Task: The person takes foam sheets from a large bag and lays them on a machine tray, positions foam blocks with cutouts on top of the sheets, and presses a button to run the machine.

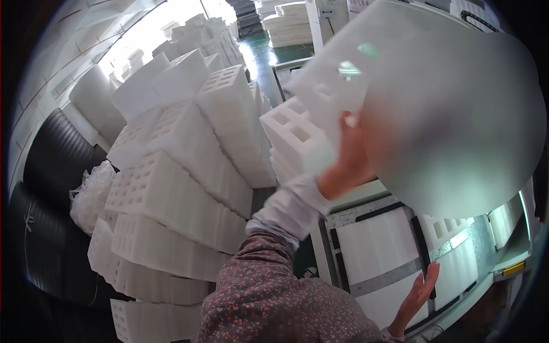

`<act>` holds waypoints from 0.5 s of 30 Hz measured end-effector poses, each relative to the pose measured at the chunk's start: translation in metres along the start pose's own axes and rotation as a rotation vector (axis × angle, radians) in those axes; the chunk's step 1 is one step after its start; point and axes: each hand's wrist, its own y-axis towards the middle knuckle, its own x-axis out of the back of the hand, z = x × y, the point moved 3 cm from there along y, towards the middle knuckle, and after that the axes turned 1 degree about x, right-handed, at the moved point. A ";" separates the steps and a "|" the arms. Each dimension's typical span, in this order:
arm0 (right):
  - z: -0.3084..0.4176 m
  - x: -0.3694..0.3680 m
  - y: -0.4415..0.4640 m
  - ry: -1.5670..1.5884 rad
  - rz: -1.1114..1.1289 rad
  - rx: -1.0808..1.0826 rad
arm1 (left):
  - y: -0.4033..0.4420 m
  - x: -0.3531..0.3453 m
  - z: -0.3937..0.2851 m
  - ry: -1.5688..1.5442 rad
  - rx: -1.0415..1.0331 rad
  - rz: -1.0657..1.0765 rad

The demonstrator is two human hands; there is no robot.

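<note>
My left hand (350,153) is raised at centre, its wrist in a white sleeve cuff (291,208). A large grey blurred patch covers most of its fingers, so its grip is hidden. Right beside it is a pale foam sheet (337,86) with cut-out holes, standing tilted; I cannot tell whether the hand holds it. A white foam block (294,128) with square holes lies just left of this hand. At lower right, my right hand (419,294) has its fingers stretched out, holding nothing, above white foam pieces (380,243) on a machine bed.
Stacks of white foam blocks (171,188) with square holes fill the left side. Black rolled material (57,148) and a clear plastic bag (94,194) are at far left. More white stacks (286,26) stand at the back on a green floor (266,57). Dark bars (420,231) divide the bed.
</note>
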 end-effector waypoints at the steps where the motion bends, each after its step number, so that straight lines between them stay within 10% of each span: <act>1: 0.007 -0.002 0.000 -0.011 -0.006 -0.003 | -0.003 0.000 -0.033 -0.131 -0.104 -0.113; 5: 0.035 -0.012 0.008 0.045 -0.046 0.235 | -0.048 -0.025 -0.164 -0.783 -0.153 -0.026; 15: -0.038 0.131 -0.008 0.099 -0.754 -0.080 | -0.141 -0.047 -0.361 -1.469 -0.387 0.422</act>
